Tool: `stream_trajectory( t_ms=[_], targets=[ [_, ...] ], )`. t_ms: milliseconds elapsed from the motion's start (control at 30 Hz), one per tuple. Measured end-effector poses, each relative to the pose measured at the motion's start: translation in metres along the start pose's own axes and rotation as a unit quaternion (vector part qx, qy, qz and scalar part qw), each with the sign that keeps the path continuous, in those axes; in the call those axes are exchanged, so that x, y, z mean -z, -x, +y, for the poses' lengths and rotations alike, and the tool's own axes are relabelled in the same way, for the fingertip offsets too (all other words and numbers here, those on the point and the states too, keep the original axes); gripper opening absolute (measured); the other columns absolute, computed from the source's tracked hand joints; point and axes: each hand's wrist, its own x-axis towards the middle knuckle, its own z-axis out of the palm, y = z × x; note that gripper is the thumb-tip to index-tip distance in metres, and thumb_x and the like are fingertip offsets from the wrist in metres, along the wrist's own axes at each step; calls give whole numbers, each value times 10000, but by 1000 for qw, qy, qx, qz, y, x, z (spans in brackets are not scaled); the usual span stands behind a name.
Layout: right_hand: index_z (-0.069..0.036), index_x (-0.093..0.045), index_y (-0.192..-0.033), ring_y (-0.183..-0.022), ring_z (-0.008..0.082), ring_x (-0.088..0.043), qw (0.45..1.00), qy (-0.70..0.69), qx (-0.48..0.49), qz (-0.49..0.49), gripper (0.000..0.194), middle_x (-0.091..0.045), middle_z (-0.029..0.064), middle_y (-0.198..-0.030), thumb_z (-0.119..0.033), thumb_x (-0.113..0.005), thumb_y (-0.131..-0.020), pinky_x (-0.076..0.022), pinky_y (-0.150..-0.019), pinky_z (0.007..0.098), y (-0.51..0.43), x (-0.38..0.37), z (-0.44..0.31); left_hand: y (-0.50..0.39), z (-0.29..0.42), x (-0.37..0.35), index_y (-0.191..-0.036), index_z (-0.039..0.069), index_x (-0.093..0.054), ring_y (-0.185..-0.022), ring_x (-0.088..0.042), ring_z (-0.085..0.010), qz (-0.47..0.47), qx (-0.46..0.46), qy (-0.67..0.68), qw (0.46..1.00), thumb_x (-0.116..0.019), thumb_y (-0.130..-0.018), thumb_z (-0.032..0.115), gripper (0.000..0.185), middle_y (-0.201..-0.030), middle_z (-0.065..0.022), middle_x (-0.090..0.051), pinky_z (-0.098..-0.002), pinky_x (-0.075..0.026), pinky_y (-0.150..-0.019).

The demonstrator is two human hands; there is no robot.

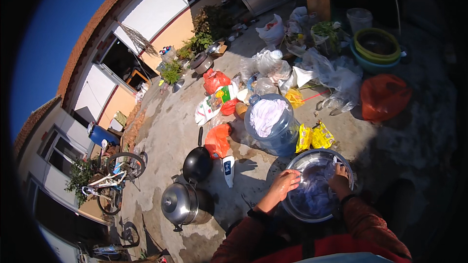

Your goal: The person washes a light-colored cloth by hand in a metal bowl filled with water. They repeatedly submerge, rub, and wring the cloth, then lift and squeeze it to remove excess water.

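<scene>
A round metal basin [288, 204] stands on the ground before me, with wet, pale purplish cloth [316, 191] in its water. My left hand [286, 183] is over the basin's left rim, fingers bent; whether it holds anything cannot be told. At the basin's right side, my right hand [340, 179] is on a pale, thin piece of cloth or film that rises between its fingers. Just beyond the basin, a blue clear plastic water jug [279, 138] bears a bundled whitish cloth [268, 117] on top. Two yellow packets [322, 136] lie between jug and basin.
To the left are a lidded steel pot [179, 202], a black frying pan [197, 164], a white bottle [228, 171] and an orange-red bag [218, 140]. Plastic bags [270, 65] lie farther off, with stacked basins [376, 64] and a red bag [384, 96] at right.
</scene>
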Motion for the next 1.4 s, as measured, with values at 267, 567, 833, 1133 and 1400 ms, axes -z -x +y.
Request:
stream_trajectory(
  t_ms=[267,567,833,1133,1400],
  targets=[
    [-262,-431,-1420,-1421,461,-209,987,25,127,-91,762,-235,196,-1556,-412,-722,-732,-311,-1032,631,20,-54,36,13,1,0,-1155,66,-580,-1194,-552,-252,-44,10,-50,998,-534,-987,235,243,-1222,-83,-575,-386,-459,-964],
    [-100,-477,-1361,-1390,456,-262,973,138,155,-100,666,-363,233,-1468,-399,-639,-788,-258,-1055,651,3,-101,50,16,4,-5,-1201,55,-565,-1216,-545,-220,-55,40,-117,991,-478,-1016,264,292,-1269,-73,-557,-320,-465,-955],
    [-83,-606,-1166,-1301,376,-410,948,225,225,-11,576,-561,205,-1262,-461,-693,-740,-321,-1009,661,38,-96,5,19,8,-13,-1198,42,-562,-1188,-562,-214,-81,12,-116,990,-472,-1001,242,295,-1268,-98,-559,-311,-465,-931],
    [-13,-675,-1001,-930,308,-668,978,-126,49,-158,336,-680,192,-999,-182,-701,-711,-533,-815,406,-6,-103,26,4,-19,-5,-1173,96,-594,-1225,-509,-237,-29,35,-148,988,-531,-964,304,301,-1273,-68,-563,-401,-447,-933],
    [-3,-676,-915,-750,234,-646,887,-405,162,-151,225,-689,139,-869,-66,-628,-705,-514,-674,345,5,-30,-43,-2,-27,-8,-1444,160,-373,-1430,-134,-420,113,99,44,988,-566,-905,509,671,-1573,-111,-180,-695,-259,-1019]
  ],
)
